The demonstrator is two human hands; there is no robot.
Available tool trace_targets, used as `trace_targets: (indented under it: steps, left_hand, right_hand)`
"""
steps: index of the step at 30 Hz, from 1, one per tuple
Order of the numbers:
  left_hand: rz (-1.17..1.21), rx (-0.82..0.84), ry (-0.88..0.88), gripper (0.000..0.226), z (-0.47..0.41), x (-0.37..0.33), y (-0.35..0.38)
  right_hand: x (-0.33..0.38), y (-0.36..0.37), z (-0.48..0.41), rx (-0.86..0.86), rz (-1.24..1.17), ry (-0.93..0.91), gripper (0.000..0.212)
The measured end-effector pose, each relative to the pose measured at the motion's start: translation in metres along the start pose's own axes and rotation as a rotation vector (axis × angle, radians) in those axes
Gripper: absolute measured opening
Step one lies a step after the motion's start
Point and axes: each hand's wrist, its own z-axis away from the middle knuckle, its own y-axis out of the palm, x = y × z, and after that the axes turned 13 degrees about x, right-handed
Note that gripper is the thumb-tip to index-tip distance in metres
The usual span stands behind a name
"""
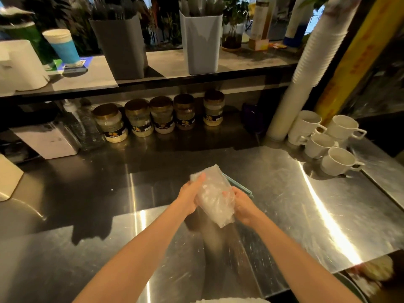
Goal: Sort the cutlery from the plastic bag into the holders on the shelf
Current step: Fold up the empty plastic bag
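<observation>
5 jars (161, 114) and white mugs (338, 161) stand on the counter (284, 193).

One clear plastic bag (215, 200). Two hands: left hand (189, 199) and right hand (246, 207). Two holders on the shelf (166, 62): one dark grey holder (122, 47), one light grey holder (201, 44). Five gold-lidded jars (161, 114). Four white mugs (337, 160) show their openings (some look stacked, so there may be more). One tall stack of disposable cups (306, 66). One blue-sleeved paper cup (63, 45).
</observation>
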Motion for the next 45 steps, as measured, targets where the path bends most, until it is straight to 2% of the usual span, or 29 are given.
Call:
trace_targets:
  steps: [2,6,13,15,18,21,23,25,27,30,33,37,39,42,45]
  left_hand:
    - [0.018,0.116,-0.051,0.061,0.0,0.005,0.01]
    - [-0.08,0.205,-0.028,0.047,0.001,0.023,0.033]
    - [-0.236,0.197,0.061,0.025,0.007,0.05,0.097]
    - [-0.277,0.245,0.058,0.025,0.006,0.061,0.113]
    - [-0.353,0.324,0.051,0.012,0.008,0.081,0.141]
    - [-0.49,0.456,0.018,0.029,0.011,0.109,0.174]
    - [-0.537,0.526,-0.004,0.016,0.023,0.125,0.197]
    - [-0.572,0.572,-0.025,0.01,0.03,0.144,0.22]
    - [-0.622,0.608,-0.018,0.011,0.035,0.164,0.242]
    - [-0.685,0.662,-0.014,0.006,0.038,0.201,0.277]
    - [-0.736,0.697,-0.044,0.011,0.033,0.237,0.318]
    - [-0.742,0.593,-0.25,0.034,0.009,0.293,0.378]
    - [-0.748,0.552,-0.334,0.028,-0.003,0.322,0.396]
    - [-0.805,0.536,-0.35,0.014,-0.02,0.357,0.408]
    - [-0.874,0.449,-0.404,0.029,-0.054,0.4,0.422]
  right_hand:
    - [-0.002,-0.004,0.005,-0.136,-0.059,-0.041,0.028]
    - [-0.01,-0.018,0.019,-0.327,-0.093,-0.084,0.028]
    - [-0.026,-0.046,0.061,-0.49,-0.17,-0.11,0.021]
    - [-0.031,-0.055,0.078,-0.514,-0.156,-0.114,0.028]
    - [-0.041,-0.066,0.111,-0.661,-0.294,-0.142,0.038]
    - [-0.053,-0.079,0.15,-0.824,-0.418,-0.196,0.023]
    - [-0.064,-0.09,0.175,-0.9,-0.539,-0.243,0.013]
    - [-0.072,-0.102,0.199,-0.97,-0.655,-0.271,0.019]
    - [-0.081,-0.118,0.221,-1.022,-0.727,-0.241,0.023]
    - [-0.103,-0.151,0.253,-1.093,-0.833,-0.223,0.003]
    - [-0.122,-0.193,0.278,-1.144,-0.848,-0.175,0.013]
    - [-0.157,-0.268,0.301,-1.15,-0.726,0.009,0.032]
    - [-0.18,-0.302,0.309,-1.126,-0.657,0.103,0.036]
    - [-0.203,-0.337,0.311,-1.112,-0.562,0.231,0.036]
    - [-0.234,-0.375,0.303,-1.102,-0.538,0.315,0.028]
